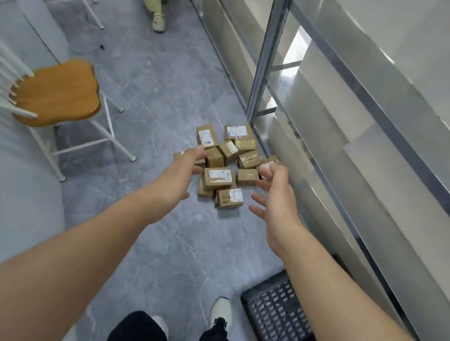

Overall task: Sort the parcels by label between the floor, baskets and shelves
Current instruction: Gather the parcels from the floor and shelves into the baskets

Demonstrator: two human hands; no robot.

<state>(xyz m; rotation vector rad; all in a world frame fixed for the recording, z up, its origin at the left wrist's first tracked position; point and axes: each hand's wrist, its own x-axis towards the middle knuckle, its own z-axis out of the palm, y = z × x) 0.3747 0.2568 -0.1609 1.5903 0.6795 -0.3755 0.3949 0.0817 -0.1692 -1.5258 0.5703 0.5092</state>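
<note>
Outstretched arms (64, 257), left hand (179, 175) and right hand (275, 198) loosely splayed, empty, over floor parcels (218, 178).

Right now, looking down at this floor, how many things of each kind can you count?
Brown cardboard parcels: 12, as far as the pile shows
Wooden-seated chairs with white metal legs: 2
Black perforated plastic basket: 1
Total: 15

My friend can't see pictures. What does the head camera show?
A person's left hand and right hand reach, open and empty, toward a pile of cardboard parcels on the grey floor beside metal shelves. A black basket sits near their shoe.
</note>
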